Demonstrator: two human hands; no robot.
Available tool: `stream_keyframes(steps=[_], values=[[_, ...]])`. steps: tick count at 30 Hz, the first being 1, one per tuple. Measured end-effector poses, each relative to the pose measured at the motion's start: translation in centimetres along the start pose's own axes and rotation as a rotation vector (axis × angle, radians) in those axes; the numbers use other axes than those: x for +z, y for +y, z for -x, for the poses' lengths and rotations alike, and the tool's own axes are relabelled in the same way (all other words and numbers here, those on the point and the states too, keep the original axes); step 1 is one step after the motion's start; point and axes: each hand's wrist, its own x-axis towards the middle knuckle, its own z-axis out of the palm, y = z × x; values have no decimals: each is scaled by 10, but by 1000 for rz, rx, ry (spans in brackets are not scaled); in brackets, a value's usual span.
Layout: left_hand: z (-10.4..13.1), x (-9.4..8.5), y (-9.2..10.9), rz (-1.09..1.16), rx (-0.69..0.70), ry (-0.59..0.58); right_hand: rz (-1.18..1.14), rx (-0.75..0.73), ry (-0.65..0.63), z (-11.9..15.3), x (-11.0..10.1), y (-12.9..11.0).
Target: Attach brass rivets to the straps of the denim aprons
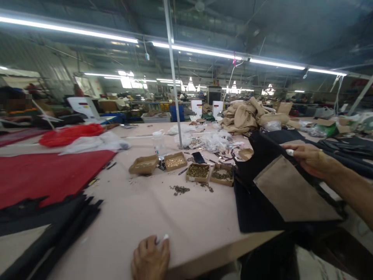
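Note:
My right hand (313, 159) pinches the upper part of a black apron (243, 206) with a large beige pocket (294, 192). The cloth hangs partly over the table's right front edge, and white wrapping covers a fingertip of this hand. Low in the view, my left hand (150, 258) rests at the front edge of the pale table (198, 217). Its fingers are curled in, and a white covering shows on the thumb tip. Whether something small lies between thumb and finger is hard to see. Loose metal pieces (180, 189) lie farther back between the hands.
Cardboard trays of small metal parts (197, 171) stand mid-table near a dark phone (198, 157). Red cloth (52, 173) and folded black pieces (67, 233) cover the left. An upright pole (176, 85) rises behind the trays. Beige cloth (241, 116) is heaped at the back right.

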Motion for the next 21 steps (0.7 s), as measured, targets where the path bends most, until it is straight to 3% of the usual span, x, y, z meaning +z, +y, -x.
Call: stream_keyframes(steps=[3, 5, 8, 11, 13, 16, 19, 21], values=[[4, -28, 17, 419, -157, -227, -116, -35, -91, 51, 76, -42], [22, -58, 39, 800, -202, -409, -244, -25, -196, 80, 138, -51], [68, -109, 71, 1275, -133, -683, -421, 44, -301, 114, 235, -33], [104, -153, 83, 1333, 14, -826, -473, 122, -308, 141, 328, 9], [113, -170, 77, 1145, 78, -773, -463, 149, -268, 156, 381, 35], [105, -176, 57, 824, 5, -562, -395, 113, -295, 172, 440, 54], [86, -169, 33, 633, -101, -425, -359, 51, -365, 180, 469, 52], [73, -164, 18, 602, -133, -381, -318, -41, -406, 178, 469, 49]])
